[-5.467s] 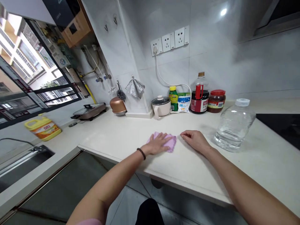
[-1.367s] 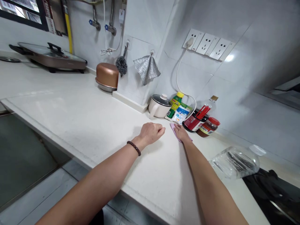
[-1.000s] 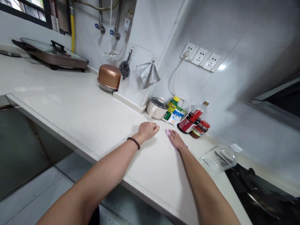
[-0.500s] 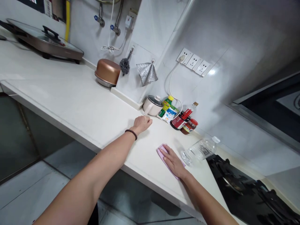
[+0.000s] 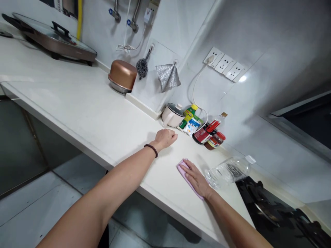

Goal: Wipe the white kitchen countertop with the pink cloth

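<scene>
My right hand [image 5: 197,178] lies flat, fingers stretched out, on a pink cloth [image 5: 182,169] pressed to the white countertop [image 5: 85,113] near its front edge. My left hand [image 5: 166,137] rests on the counter as a loose fist, a bead bracelet on its wrist, nothing visible in it. It sits just in front of a small white electric pot [image 5: 172,115]. A clear plastic jug [image 5: 228,170] stands just right of the right hand.
Against the wall stand a green bottle [image 5: 189,114], a blue-white packet [image 5: 191,126], a dark sauce bottle [image 5: 206,132] and a red-lidded jar [image 5: 216,140]. A copper pot [image 5: 122,74] and an electric griddle [image 5: 53,39] are at the back left, a black hob [image 5: 276,213] at right.
The cloth passed from my left hand to my right. My right hand slid it from beside the bottles back toward the counter's front edge. My left hand stayed fisted in place.
</scene>
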{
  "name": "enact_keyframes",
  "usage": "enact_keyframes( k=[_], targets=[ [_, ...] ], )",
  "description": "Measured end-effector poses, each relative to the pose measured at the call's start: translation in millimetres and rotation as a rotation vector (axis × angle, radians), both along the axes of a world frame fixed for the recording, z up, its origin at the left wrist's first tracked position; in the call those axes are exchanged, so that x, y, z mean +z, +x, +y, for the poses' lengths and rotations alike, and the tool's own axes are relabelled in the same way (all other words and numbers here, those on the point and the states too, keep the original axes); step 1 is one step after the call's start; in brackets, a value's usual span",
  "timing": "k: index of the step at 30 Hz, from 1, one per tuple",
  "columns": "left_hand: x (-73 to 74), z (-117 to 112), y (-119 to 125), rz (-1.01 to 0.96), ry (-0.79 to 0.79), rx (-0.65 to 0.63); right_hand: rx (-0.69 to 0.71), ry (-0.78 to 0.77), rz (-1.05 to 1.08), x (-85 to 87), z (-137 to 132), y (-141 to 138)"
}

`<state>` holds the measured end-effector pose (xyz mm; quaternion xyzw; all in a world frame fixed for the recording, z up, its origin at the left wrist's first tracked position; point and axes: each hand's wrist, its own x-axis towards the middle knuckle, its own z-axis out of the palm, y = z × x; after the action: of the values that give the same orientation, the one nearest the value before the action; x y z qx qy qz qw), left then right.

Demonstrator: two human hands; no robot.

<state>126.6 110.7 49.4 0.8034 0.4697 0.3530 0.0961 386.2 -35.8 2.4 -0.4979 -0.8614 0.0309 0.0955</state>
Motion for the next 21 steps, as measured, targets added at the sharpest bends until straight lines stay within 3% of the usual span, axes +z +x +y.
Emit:
enact_keyframes(
  k=[8,13,18,21],
  targets=[
    [3.4,-2.2,1.7,-0.007,0.033,-0.034,-0.201,0.054,0.001,-11.0,115.9,26.3],
    [1.0,-0.3,3.7,0.009,0.046,-0.037,-0.374,0.055,-0.046,-8.8,174.8,21.7],
    [-1.0,0.7,4.8,0.056,0.051,-0.043,-0.463,0.075,-0.057,-9.9,200.4,-4.7],
    [-1.0,2.0,4.0,0.068,0.039,-0.038,-0.379,0.089,-0.069,-12.7,195.4,-29.5]
  ],
)
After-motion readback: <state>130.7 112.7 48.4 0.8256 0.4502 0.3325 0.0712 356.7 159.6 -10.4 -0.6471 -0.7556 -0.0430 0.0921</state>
